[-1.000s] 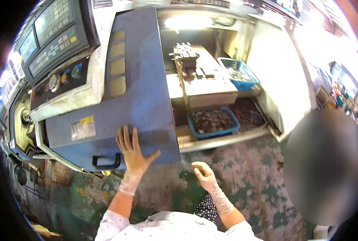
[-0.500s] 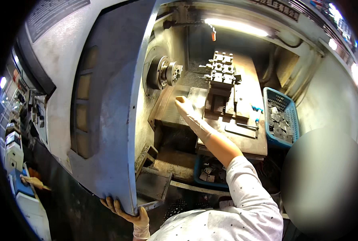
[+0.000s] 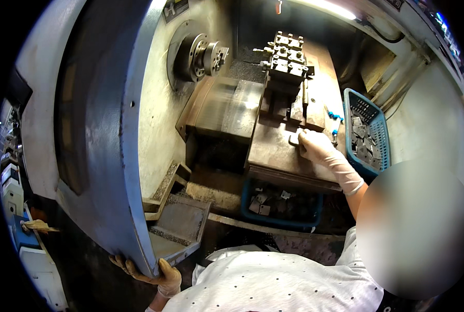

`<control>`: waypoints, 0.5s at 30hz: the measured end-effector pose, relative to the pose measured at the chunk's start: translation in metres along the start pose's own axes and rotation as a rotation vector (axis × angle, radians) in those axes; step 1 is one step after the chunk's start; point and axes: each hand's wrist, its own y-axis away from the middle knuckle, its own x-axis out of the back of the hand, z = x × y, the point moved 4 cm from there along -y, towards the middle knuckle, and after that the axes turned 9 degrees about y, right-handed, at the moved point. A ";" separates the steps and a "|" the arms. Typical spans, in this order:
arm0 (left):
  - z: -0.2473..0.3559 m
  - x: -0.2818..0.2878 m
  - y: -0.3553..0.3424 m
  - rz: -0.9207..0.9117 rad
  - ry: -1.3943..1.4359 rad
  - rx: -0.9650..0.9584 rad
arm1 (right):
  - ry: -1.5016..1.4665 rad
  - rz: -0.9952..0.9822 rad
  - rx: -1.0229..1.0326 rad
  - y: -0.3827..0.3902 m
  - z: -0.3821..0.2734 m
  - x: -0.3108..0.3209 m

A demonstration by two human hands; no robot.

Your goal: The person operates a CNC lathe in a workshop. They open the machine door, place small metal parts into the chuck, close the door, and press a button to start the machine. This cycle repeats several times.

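The right hand [image 3: 317, 148], fingers bunched, is nearer the dark flat piece [image 3: 293, 140] on the machine bed [image 3: 273, 156]. The visible end juts left; its long axis and any grip I cannot tell. Near left, the left hand [image 3: 165, 280] clasps the blue door [image 3: 131, 218].

The person wore a white shirt [image 3: 273, 281] scattered with small dark dots, its cloth softly creased across the front. The right sleeve [image 3: 349, 249] was white too and left part of the forearm [image 3: 355, 200] bare. Thin, pale gloves showed on both sides: the right glove [image 3: 328, 154] wrinkled toward its cuff, the left glove [image 3: 168, 283] whitish around the wrist.
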 end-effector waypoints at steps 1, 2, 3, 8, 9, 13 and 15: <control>-0.001 -0.001 0.002 -0.018 -0.004 0.013 | 0.001 -0.049 0.008 -0.001 0.000 -0.004; -0.001 -0.003 -0.002 -0.023 -0.009 0.014 | 0.004 -0.080 0.015 -0.006 0.001 -0.003; 0.001 -0.004 -0.003 0.014 0.031 0.020 | -0.030 -0.131 -0.002 -0.010 0.002 -0.002; -0.003 0.002 0.002 0.090 -0.009 -0.047 | -0.781 0.389 -0.173 -0.051 -0.029 0.031; -0.003 0.000 0.003 0.102 0.001 -0.034 | -0.978 0.365 -0.199 -0.069 -0.041 0.029; 0.007 -0.009 -0.003 0.101 0.005 0.068 | -1.490 0.429 -0.253 -0.155 -0.066 0.016; 0.011 -0.011 -0.003 0.145 0.005 0.116 | -1.717 0.508 -0.447 -0.208 -0.063 -0.007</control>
